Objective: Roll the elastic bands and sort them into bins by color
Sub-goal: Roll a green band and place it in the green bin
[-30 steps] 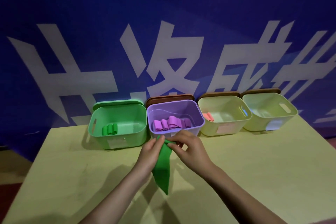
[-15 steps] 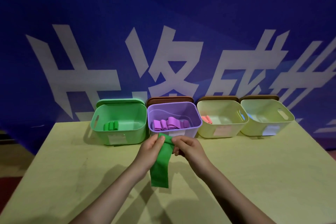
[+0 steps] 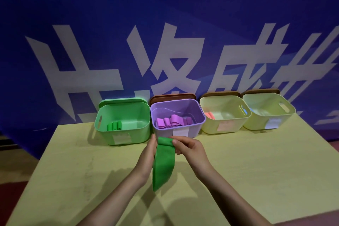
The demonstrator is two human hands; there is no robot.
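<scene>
A green elastic band (image 3: 163,163) hangs above the table, its top end curled over between both hands. My left hand (image 3: 146,154) pinches its left edge and my right hand (image 3: 189,147) pinches the curled top from the right. Behind them stand four bins in a row: a green bin (image 3: 124,134) with rolled green bands (image 3: 114,125), a purple bin (image 3: 199,115) with rolled purple bands (image 3: 173,122), a pale yellow bin (image 3: 222,124) with a pink roll (image 3: 209,115), and a second pale yellow bin (image 3: 267,121) with something blue at its left wall.
The bins stand at the far edge of a yellow-green table (image 3: 256,161), against a blue banner (image 3: 165,33) with large white characters. Lids lean upright behind the bins. Dark floor shows past the table's left and right edges.
The band's top end has been curled over further between the fingers, and the hanging strip now faces flatter toward me. Both hands stay in front of the purple bin.
</scene>
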